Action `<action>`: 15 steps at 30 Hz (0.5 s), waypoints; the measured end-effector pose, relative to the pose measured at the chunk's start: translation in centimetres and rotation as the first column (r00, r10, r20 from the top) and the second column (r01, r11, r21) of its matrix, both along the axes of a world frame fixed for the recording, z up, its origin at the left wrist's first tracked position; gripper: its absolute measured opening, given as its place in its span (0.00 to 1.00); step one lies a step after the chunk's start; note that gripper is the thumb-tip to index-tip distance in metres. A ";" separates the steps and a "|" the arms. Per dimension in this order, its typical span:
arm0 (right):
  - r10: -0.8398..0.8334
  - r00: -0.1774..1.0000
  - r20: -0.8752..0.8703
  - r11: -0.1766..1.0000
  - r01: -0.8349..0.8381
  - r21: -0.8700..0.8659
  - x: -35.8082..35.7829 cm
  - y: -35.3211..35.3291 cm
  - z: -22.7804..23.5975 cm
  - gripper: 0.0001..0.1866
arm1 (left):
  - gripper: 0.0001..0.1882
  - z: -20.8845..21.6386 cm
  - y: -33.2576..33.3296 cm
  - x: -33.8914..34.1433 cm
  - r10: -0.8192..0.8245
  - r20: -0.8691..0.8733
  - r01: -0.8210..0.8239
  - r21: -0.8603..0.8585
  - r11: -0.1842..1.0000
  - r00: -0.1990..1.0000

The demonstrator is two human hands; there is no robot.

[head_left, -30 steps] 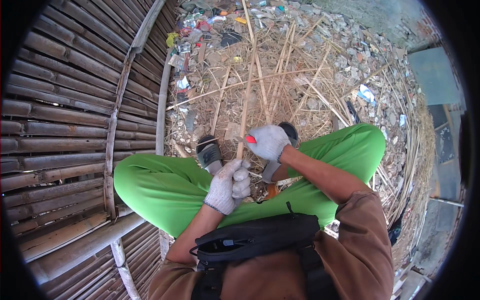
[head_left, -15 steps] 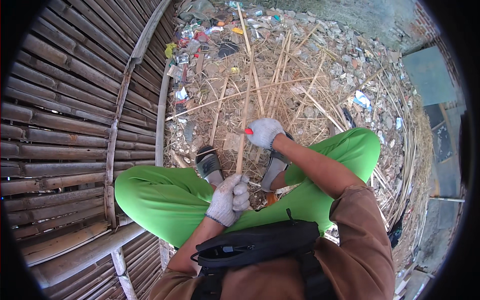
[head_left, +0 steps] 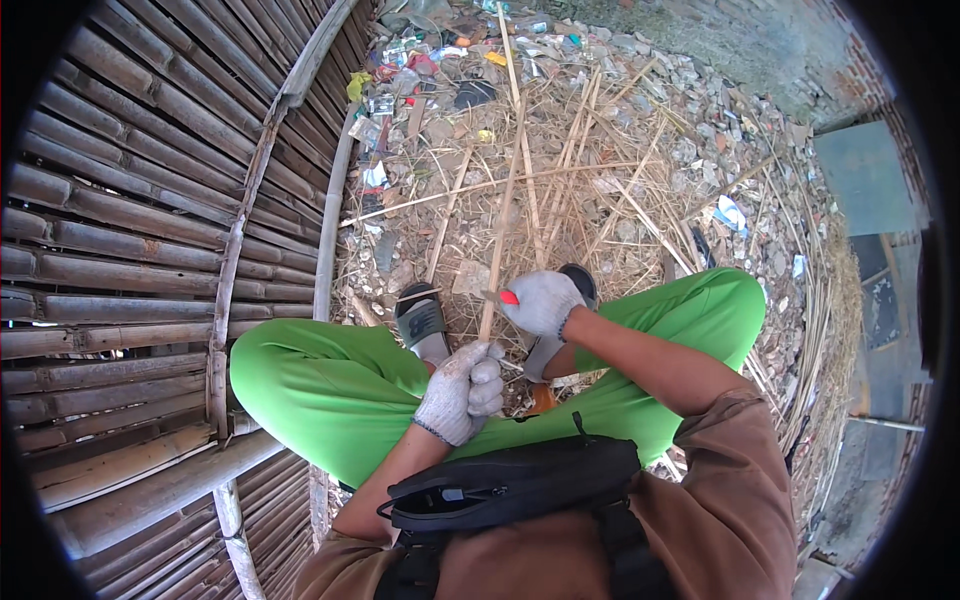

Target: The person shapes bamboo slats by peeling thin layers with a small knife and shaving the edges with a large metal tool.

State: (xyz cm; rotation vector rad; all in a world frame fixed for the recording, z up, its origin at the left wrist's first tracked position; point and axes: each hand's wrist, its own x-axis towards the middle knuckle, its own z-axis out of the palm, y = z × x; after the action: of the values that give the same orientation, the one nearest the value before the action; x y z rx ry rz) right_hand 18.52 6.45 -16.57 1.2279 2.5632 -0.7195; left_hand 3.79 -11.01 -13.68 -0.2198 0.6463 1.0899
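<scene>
My left hand, in a whitish knit glove, is closed round the near end of a long split bamboo strip. The strip runs away from me over the littered ground between my feet. My right hand, gloved too, grips a knife whose red handle shows at the fingers. Its short blade points left and lies at the strip, a little beyond my left hand; whether it cuts into the bamboo I cannot tell.
A bamboo slat wall rises on the left. Several loose bamboo strips lie among shavings, stones and rubbish ahead. My sandalled feet flank the strip. A black waist bag sits at my lap. A concrete wall stands beyond.
My right hand with the knife has slid along the strip toward me, closer to my left hand. The left hand keeps its hold. The view has shifted slightly.
</scene>
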 end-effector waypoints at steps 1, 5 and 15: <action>-0.005 1.000 -0.004 1.000 0.005 0.003 0.1 0.9 -0.4 0.19 | 0.14 0.3 0.0 -0.1 -0.004 0.010 0.004 0.000 1.000 1.000; -0.054 0.997 0.048 0.998 0.053 0.018 0.4 5.3 -2.7 0.22 | 0.13 0.2 0.4 0.1 0.000 0.030 0.000 0.000 1.000 1.000; -0.191 0.976 0.105 0.980 0.185 0.068 -1.1 9.1 -3.9 0.24 | 0.13 0.3 0.5 0.0 0.006 -0.032 -0.006 0.003 1.000 0.999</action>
State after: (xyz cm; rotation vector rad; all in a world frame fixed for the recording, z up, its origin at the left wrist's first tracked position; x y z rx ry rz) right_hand 17.42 15.58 -20.45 1.5005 2.4164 -0.5981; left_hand 3.83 -10.46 -13.38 -0.2022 0.6731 1.1021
